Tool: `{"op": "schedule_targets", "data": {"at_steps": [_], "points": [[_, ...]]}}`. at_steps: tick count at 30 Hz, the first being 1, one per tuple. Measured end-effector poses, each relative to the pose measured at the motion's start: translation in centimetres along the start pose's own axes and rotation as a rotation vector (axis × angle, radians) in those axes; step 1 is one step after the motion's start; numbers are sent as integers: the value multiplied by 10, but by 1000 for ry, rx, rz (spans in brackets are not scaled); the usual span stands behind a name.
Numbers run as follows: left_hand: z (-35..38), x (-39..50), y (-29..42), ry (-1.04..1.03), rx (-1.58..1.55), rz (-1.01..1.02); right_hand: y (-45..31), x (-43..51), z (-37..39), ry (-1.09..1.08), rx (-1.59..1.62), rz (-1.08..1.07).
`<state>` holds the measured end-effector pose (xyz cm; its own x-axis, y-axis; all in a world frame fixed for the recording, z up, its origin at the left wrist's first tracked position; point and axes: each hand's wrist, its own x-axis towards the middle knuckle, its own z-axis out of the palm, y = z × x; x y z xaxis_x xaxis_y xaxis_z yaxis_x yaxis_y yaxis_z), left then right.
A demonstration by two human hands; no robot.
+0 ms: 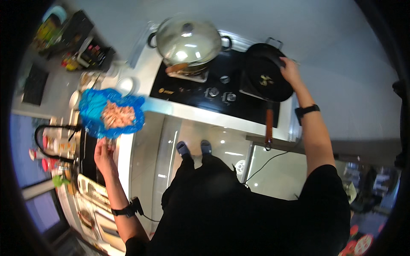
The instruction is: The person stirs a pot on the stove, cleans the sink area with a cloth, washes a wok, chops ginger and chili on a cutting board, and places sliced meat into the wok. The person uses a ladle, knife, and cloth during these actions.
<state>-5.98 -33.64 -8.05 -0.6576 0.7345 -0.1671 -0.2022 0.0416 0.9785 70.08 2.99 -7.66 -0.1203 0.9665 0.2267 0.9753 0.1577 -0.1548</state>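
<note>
At the right burner, a black frying pan (256, 68) with a brown handle (269, 123) holds a few small pale pieces (265, 80), perhaps chopped garlic. My right hand (291, 72) is over the pan's right side, fingers closed on a dark object (272, 58) that blends into the pan; its kind is unclear. On the left, my left hand (105, 156) is just below a blue plastic bag (93, 110) spread open around pieces of pinkish raw meat (118, 115). Its fingers are bent near the bag's lower edge; blur hides whether they grip anything.
A large pot with a glass lid (189, 41) stands on the left burner of the black gas hob (192, 92). A wooden handle (176, 68) juts out before it. Near the bag are a white bowl (125, 85), a black faucet (40, 137) and a dish rack (94, 190).
</note>
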Motion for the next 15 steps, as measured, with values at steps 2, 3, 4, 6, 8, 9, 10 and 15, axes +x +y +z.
{"op": "schedule_targets", "data": {"at_steps": [2, 3, 4, 6, 8, 9, 10, 15], "points": [[-9, -3, 11, 27, 26, 45, -8, 1, 5, -88, -146, -14], [-17, -2, 20, 57, 53, 25, -13, 2, 2, -274, 1, 183], [-24, -7, 24, 36, 126, 83, -25, -2, 2, -208, -73, 134], [-39, -6, 36, 8, 330, 114, -55, -7, -14, -29, -195, 21], [-53, 7, 41, 17, 576, 97, -108, -15, -35, -5, -74, -82], [-63, 10, 44, -32, 643, 97, -143, -20, -49, -25, 129, -153], [-70, 17, 42, -32, 701, 84, -183, -28, -59, -27, 297, -216], [-65, 55, 24, -154, 715, 142, -379, -96, -71, -255, 835, -543]]}}
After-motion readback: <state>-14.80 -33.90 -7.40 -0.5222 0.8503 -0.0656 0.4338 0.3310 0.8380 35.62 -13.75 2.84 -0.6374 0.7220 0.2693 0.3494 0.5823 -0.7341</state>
